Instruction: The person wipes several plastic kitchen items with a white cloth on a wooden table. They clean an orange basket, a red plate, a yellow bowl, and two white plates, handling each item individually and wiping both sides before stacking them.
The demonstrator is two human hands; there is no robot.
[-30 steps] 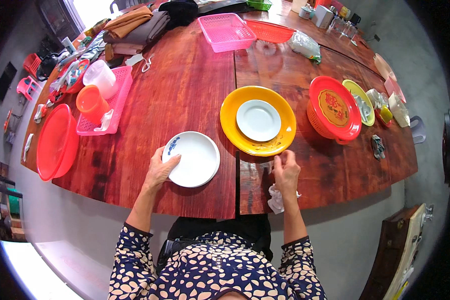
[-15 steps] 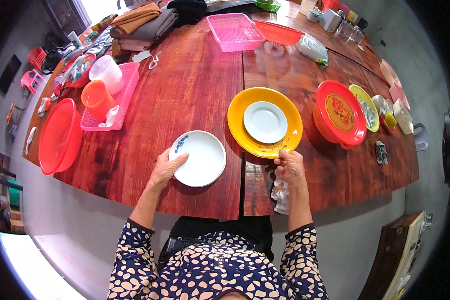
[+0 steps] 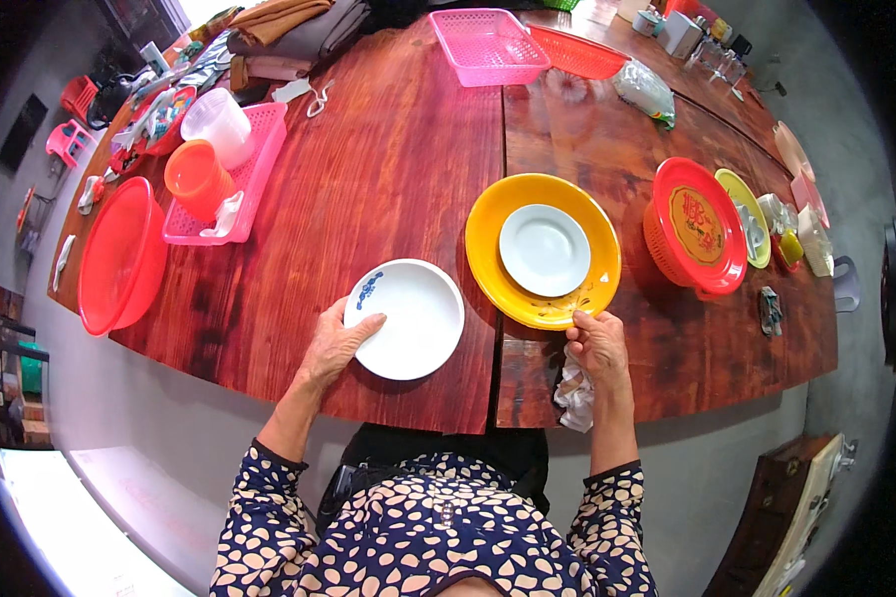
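A white plate with a small blue mark lies near the front edge of the dark red wooden table. My left hand grips its left rim, thumb on top. To the right is a yellow plate with a smaller white plate resting in it. My right hand pinches the yellow plate's near rim. A crumpled white cloth lies under that hand at the table edge.
A red lidded basket stands right of the yellow plate, with a yellow-green dish beyond. At left are a red basin, a pink tray holding an orange cup and a clear jug. Pink and red baskets sit at the back.
Both hands have kept their hold on the two plates. The view has shifted slightly; the plates look in about the same places.
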